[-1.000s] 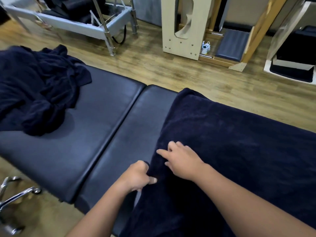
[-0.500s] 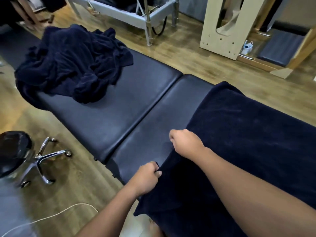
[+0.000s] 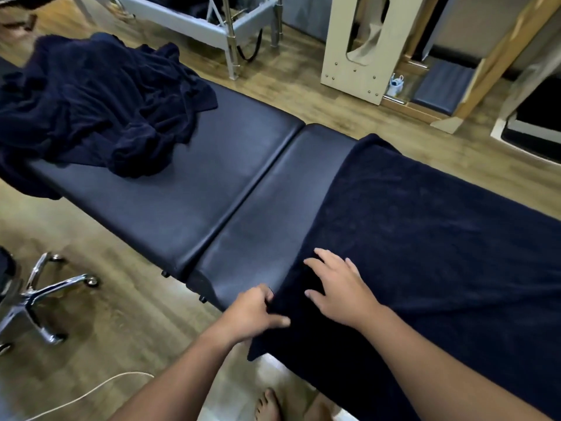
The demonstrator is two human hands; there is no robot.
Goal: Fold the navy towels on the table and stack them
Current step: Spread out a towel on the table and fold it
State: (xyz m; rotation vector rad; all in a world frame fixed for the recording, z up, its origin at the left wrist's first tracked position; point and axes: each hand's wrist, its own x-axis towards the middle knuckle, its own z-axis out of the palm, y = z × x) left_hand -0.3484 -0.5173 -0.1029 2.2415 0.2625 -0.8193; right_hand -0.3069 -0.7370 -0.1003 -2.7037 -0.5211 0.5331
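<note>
A navy towel (image 3: 431, 238) lies spread flat over the right half of the black padded table (image 3: 188, 196), its near edge hanging over the table's front. My left hand (image 3: 255, 311) pinches the towel's near left corner at the table's front edge. My right hand (image 3: 340, 284) lies flat on the towel just right of that corner, fingers spread. A heap of crumpled navy towels (image 3: 91, 107) sits on the table's far left end.
A chrome swivel stool base (image 3: 39, 296) stands on the wooden floor at the left, with a white cable (image 3: 91, 393) on the floor near it. A grey metal frame (image 3: 224, 22) and a beige wooden panel (image 3: 361, 47) stand beyond the table. My bare foot (image 3: 267, 405) shows below.
My right hand has gone from a fist gripping the towel's left edge to lying flat with spread fingers. My left hand keeps hold of the corner. The view has shifted a little.
</note>
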